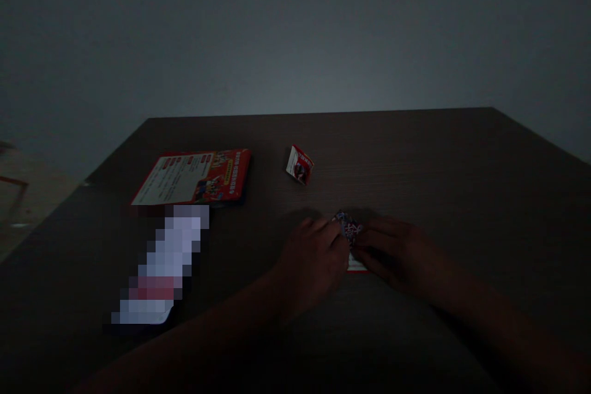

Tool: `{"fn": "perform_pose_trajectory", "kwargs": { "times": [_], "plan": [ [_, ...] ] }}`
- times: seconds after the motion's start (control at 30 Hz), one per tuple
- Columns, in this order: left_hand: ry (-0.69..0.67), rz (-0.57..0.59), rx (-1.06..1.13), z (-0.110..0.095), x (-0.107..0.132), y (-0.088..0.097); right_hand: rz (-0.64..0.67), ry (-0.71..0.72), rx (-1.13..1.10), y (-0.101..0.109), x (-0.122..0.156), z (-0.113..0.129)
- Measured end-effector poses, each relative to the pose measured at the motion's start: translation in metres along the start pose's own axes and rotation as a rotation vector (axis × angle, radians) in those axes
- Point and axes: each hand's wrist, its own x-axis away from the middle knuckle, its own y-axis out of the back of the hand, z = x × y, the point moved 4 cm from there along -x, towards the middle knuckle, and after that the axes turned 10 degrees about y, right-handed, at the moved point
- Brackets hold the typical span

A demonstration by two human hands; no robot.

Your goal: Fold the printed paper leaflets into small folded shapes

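Note:
In the dim head view, my left hand (318, 261) and my right hand (401, 252) meet low over the table. Between them is a small piece of patterned paper (348, 228), dark with a dense multicoloured print. My left fingers are curled closed on its left side. The fingers of my right hand pinch its right side. Below it, a white part with a red edge (356, 263) shows between my hands; whether it belongs to the same piece, I cannot tell. My hands cover most of the paper.
A small folded red and white paper (300, 165) lies beyond my hands. At the left rests a red printed booklet or stack of cards (194, 177). Nearer me is a lit, pixelated phone-like slab (161, 265). The brown table (415, 154) reaches a pale wall (351, 31).

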Motion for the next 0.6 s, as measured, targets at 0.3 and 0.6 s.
{"fn": "perform_pose_trajectory", "kwargs": {
  "times": [0.3, 0.6],
  "plan": [
    [0.113, 0.061, 0.086, 0.0031, -0.0013, 0.0016, 0.021, -0.062, -0.061, -0.0055, 0.0004, -0.0061],
    [0.221, 0.125, 0.123, 0.0075, -0.004, 0.0031, 0.011, -0.097, -0.134, -0.0047, 0.001, -0.0097]
  ]
}}
